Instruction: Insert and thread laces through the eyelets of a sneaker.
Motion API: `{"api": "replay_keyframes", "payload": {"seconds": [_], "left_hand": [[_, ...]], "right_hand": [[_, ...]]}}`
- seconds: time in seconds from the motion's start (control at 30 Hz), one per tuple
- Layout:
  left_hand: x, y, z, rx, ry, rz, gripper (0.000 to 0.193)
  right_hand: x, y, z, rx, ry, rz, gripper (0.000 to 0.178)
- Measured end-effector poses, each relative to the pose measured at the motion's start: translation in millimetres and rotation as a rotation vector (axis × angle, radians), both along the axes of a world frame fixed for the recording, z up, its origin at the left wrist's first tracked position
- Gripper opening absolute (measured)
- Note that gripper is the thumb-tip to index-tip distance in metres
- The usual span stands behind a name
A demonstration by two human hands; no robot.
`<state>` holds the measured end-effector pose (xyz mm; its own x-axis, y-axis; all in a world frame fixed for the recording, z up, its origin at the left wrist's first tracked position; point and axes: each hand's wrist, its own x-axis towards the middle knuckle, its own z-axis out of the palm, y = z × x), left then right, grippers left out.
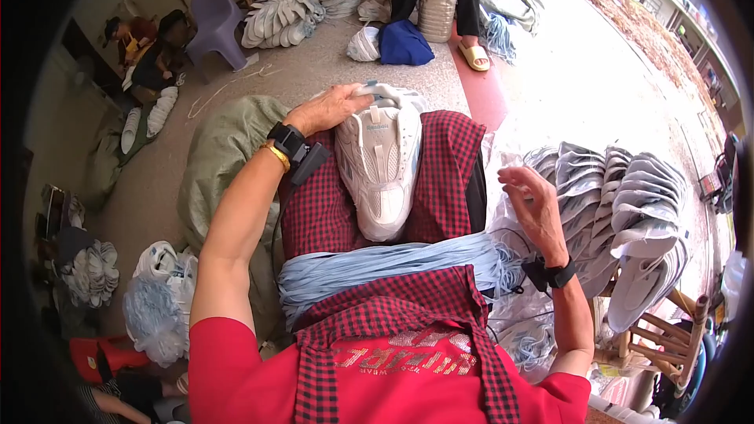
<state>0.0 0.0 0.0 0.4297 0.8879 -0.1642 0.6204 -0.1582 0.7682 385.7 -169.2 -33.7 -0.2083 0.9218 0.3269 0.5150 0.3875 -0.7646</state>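
A white sneaker upper (378, 159) rests on my lap with its toe toward me. My left hand (330, 107) grips the upper's collar at its far left edge. To the right of my lap, my right hand (534, 202) is raised with bent fingers apart, and nothing shows in it. A thick bundle of light blue shoelaces (385, 271) lies across my waist, over a red and black checked apron (444, 180). The loose ends of the laces hang near my right wrist.
Stacked grey-white shoe uppers (644, 204) lean on a wooden rack (667, 338) at the right. More uppers (287, 16) are piled at the back beside a purple chair (216, 23). A person in a yellow slipper (474, 56) sits ahead; a bag of uppers (161, 306) stands left.
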Motion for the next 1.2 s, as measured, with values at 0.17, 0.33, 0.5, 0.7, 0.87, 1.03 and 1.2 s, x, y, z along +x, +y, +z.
{"api": "replay_keyframes", "payload": {"seconds": [0.17, 0.33, 0.5, 0.7, 0.87, 1.03, 1.2], "left_hand": [[-3, 6, -5, 0.022, 0.025, 0.047, 0.052], [-3, -26, 5, 0.462, 0.157, 0.171, 0.064], [1, -73, 4, 0.553, 0.128, 0.248, 0.06], [-9, -111, -1, 0.669, -0.161, 0.393, 0.033], [-5, -172, 6, 0.154, -0.147, -0.025, 0.012], [-3, -192, -3, 0.18, -0.158, -0.143, 0.009], [17, -192, -5, 0.154, -0.261, -0.122, 0.021]], "right_hand": [[-104, 52, 47, 0.117, -0.036, 0.299, 0.041], [-135, 88, 52, 0.014, -0.16, 0.424, 0.049], [-135, 90, 42, 0.117, -0.187, 0.356, 0.051], [-130, 59, 24, -0.011, 0.159, 0.376, 0.049], [-109, 3, 21, 0.212, -0.541, 0.726, 0.014], [-112, 2, 26, 0.008, -0.444, 0.638, 0.007], [-129, -2, 50, -0.356, 0.023, 0.485, 0.011]]}}
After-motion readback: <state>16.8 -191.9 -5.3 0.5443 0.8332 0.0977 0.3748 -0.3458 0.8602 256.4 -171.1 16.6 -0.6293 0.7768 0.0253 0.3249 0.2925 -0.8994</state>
